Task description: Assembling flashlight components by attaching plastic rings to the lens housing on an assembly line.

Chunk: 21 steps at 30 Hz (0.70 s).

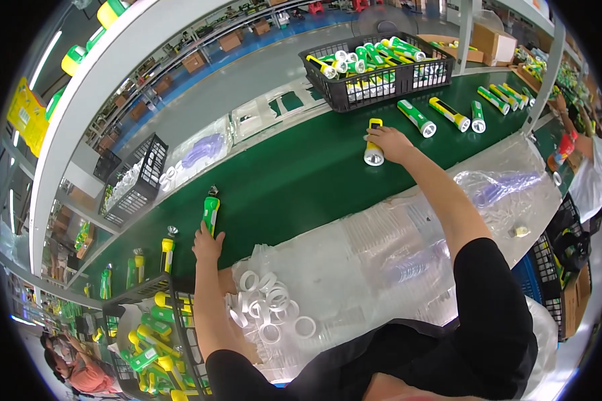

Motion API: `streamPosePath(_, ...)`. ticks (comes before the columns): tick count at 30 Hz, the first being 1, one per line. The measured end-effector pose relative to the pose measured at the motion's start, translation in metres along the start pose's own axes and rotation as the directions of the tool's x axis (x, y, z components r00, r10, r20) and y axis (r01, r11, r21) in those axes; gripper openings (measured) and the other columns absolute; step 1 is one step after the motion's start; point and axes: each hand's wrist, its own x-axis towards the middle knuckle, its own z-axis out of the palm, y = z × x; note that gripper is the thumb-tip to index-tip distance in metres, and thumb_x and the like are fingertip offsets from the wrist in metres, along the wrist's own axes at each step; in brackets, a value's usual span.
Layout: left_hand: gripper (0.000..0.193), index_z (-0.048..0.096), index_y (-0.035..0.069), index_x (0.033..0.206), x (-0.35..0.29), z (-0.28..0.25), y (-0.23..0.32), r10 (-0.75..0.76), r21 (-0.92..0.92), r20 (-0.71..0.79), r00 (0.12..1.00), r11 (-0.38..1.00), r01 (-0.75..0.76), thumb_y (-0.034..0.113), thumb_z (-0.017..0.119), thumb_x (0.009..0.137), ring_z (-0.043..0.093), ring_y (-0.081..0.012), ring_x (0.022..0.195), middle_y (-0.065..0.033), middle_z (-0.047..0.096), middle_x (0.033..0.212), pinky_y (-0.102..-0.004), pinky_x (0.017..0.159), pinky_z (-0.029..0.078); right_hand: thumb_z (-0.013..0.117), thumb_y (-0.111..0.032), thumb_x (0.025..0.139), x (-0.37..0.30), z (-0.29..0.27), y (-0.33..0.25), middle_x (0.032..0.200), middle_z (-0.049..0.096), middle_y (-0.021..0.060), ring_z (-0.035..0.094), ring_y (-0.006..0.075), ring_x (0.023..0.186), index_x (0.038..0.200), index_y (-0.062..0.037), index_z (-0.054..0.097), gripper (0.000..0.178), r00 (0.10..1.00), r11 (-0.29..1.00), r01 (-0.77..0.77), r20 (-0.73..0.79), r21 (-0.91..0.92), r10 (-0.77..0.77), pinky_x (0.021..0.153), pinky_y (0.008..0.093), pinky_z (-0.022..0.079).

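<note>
My right hand (pixel 390 144) is closed over a yellow flashlight (pixel 374 155) whose clear lens end points toward me on the green belt (pixel 294 194). Over to the left, my left hand (pixel 208 244) grips the near end of a green flashlight (pixel 211 212). At that flashlight's far end a small silvery reflector (pixel 213 191) sticks out, with no white ring around it. Further left on the belt stands a yellow flashlight body (pixel 167 252) with its reflector (pixel 172 230) exposed too. White plastic rings (pixel 270 333) lie in a loose pile beside my left forearm.
A black crate (pixel 341 103) full of flashlights stands beyond the belt. Several flashlights (pixel 418 119) lie along the belt at right. Another crate (pixel 174 294) holds green and yellow bodies at lower left. Ring-filled crate (pixel 140 184) sits far left. A person (pixel 592 160) works at right.
</note>
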Motion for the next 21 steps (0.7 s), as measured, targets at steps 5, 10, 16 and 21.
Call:
streamPosePath(5,0.068,0.046,0.003,0.137,0.018,0.035,-0.028,-0.015,-0.234,0.015,1.000,0.972,0.018,0.030,0.074,0.081,0.062,-0.0334,0.102,-0.0198,0.059,0.121,-0.0443,0.086,0.050,0.059,-0.018,0.088,-0.019,-0.032,-0.048,0.125,0.058,0.0064,0.056,0.0267,0.116,0.115,-0.0127,0.063,0.028,0.961,0.983,0.181,-0.218,0.031,-0.170,0.095,0.0413,0.047)
streamPosePath(10,0.054,0.056,-0.002,0.127,-0.036,-0.030,0.071,0.189,-0.783,-0.044,0.981,0.603,-0.151,0.024,0.075,0.083,0.060,-0.0190,0.076,-0.0146,0.064,0.092,-0.0309,0.070,0.050,0.061,-0.026,0.094,-0.081,-0.048,-0.138,0.103,0.068,0.0106,0.066,0.0233,0.094,0.109,-0.0037,0.065,0.028,0.985,0.681,0.168,-0.155,0.712,-0.080,0.082,0.0347,0.053)
streamPosePath(16,0.059,0.047,0.004,0.136,-0.199,-0.090,0.177,0.509,-0.896,-0.179,0.842,0.269,-0.352,0.020,0.073,0.085,0.063,-0.0178,0.084,-0.0118,0.065,0.102,-0.0307,0.072,0.052,0.068,-0.036,0.089,-0.149,-0.080,-0.219,0.102,0.065,0.0082,0.063,0.0160,0.091,0.122,0.0035,0.055,0.053,0.953,-0.193,-0.195,0.232,0.962,0.194,0.081,0.0296,0.052)
streamPosePath(21,0.061,0.040,0.005,0.141,-0.260,-0.112,0.189,0.598,-0.976,-0.107,0.794,0.088,-0.197,0.022,0.068,0.090,0.063,-0.0206,0.103,-0.0142,0.063,0.115,-0.0335,0.080,0.053,0.069,-0.024,0.086,-0.233,-0.105,-0.226,0.098,0.065,0.0090,0.063,0.0179,0.087,0.118,-0.0068,0.054,0.039,0.952,-0.465,-0.092,0.215,0.880,0.218,0.077,0.0330,0.052)
